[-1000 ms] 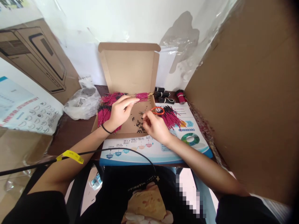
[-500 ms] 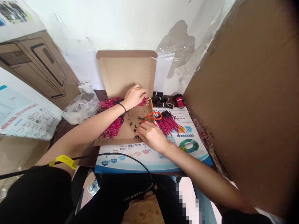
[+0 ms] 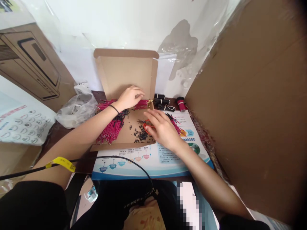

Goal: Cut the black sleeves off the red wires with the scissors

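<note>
My left hand (image 3: 131, 96) is above the back of an open cardboard box (image 3: 130, 126), its fingers curled together over a row of red wires (image 3: 141, 104). What sits between its fingertips, if anything, is hidden. My right hand (image 3: 163, 127) hovers at the box's right edge with thumb and fingers apart. Beneath it, partly covered, are orange-handled scissors (image 3: 146, 125), blades pointing left. Small black cut pieces (image 3: 141, 134) are scattered in the box near the scissors. A thick bunch of red wires with black ends (image 3: 112, 129) lies at the box's left side.
Black wire bundles (image 3: 161, 101) and a tied red bundle (image 3: 181, 103) lie behind and to the right. More loose red wires (image 3: 176, 124) rest on the printed sheet (image 3: 134, 167). A plastic bag (image 3: 76, 110) sits left. A tall cardboard panel (image 3: 251, 105) bounds the right.
My right hand has moved up from the black pieces to over the scissors' handles, and its fingers have spread. My left hand has shifted slightly left. The camera view has shifted a little.
</note>
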`<state>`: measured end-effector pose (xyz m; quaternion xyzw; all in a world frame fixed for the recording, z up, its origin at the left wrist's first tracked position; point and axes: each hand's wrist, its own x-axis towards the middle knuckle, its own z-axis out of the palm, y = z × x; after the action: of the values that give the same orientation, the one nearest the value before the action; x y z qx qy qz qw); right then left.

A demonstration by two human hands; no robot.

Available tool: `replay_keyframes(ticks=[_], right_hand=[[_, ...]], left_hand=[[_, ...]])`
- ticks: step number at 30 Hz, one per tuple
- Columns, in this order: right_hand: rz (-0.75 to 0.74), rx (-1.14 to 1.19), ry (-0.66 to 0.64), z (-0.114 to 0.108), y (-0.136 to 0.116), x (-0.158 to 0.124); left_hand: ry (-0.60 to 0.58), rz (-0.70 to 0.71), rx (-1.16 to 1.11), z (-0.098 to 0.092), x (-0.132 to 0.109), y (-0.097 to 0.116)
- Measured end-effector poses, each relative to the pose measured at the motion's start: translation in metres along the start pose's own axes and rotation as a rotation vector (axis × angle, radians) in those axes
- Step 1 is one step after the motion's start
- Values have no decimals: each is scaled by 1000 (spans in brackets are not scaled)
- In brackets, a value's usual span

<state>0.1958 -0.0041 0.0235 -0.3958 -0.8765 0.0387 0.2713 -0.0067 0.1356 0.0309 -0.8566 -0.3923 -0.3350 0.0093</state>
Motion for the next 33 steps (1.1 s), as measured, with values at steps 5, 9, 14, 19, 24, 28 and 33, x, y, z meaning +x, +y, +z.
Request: replay_keyframes(ticks=[5, 9, 14, 19, 24, 28, 33], right_hand=[[255, -127, -187, 5, 9, -2], [191, -208, -110, 5, 2, -1], [196, -162, -210, 1, -4, 2], [261, -174, -274, -3, -4, 2], [266, -76, -255, -3, -3, 1], [260, -103, -239, 0, -4, 2], [255, -96, -241, 2, -3, 1]], left_hand=[[-92, -18, 37, -41, -29, 5], [-137, 1, 88, -52, -57, 2], [-245, -75, 143, -61, -83, 2], [-328, -107, 198, -63, -92, 6], [-335, -155, 363, -54, -95, 16], [-311, -135, 448, -51, -95, 25], [-395, -108, 492, -48, -94, 29]])
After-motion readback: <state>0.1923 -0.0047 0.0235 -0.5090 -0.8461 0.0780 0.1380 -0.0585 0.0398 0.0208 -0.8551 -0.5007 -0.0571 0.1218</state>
